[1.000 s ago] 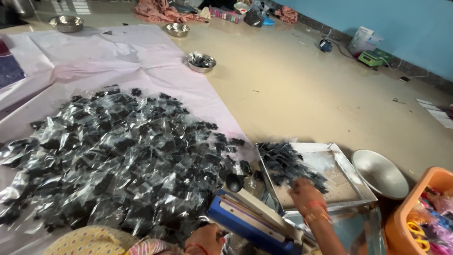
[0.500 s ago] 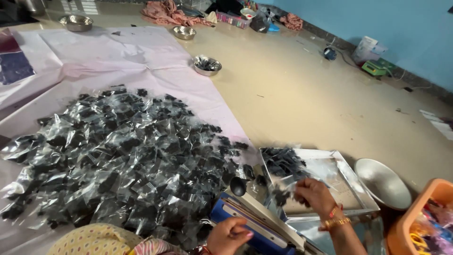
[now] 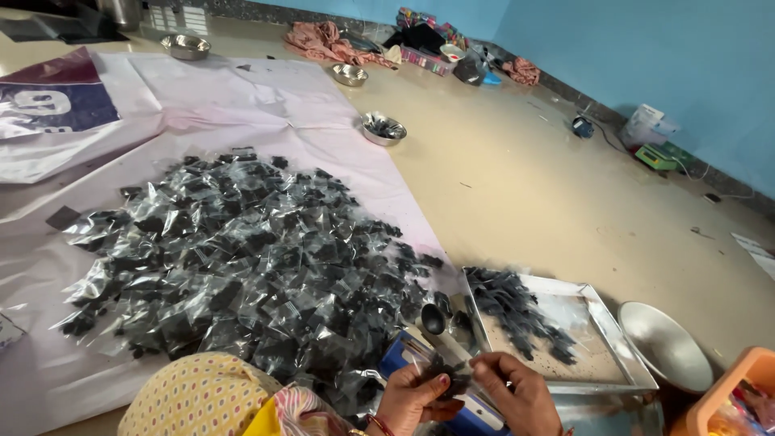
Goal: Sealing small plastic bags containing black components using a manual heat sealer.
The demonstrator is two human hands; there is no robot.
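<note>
Clear small packet (image 3: 442, 379) now pinched between both hands, left (image 3: 409, 397) and right (image 3: 517, 393); right hand has left the steel tray (image 3: 622, 355).

A smooth beige floor (image 3: 557, 202) meets a blue wall (image 3: 646, 48) along a dark speckled skirting. A pale pink sheet (image 3: 266, 105) covers the floor's left side. Soft, even light falls across the room.

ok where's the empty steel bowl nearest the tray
In the head view the empty steel bowl sits on the floor at lower right, just right of the metal tray, with the orange basket below and to its right.
</note>
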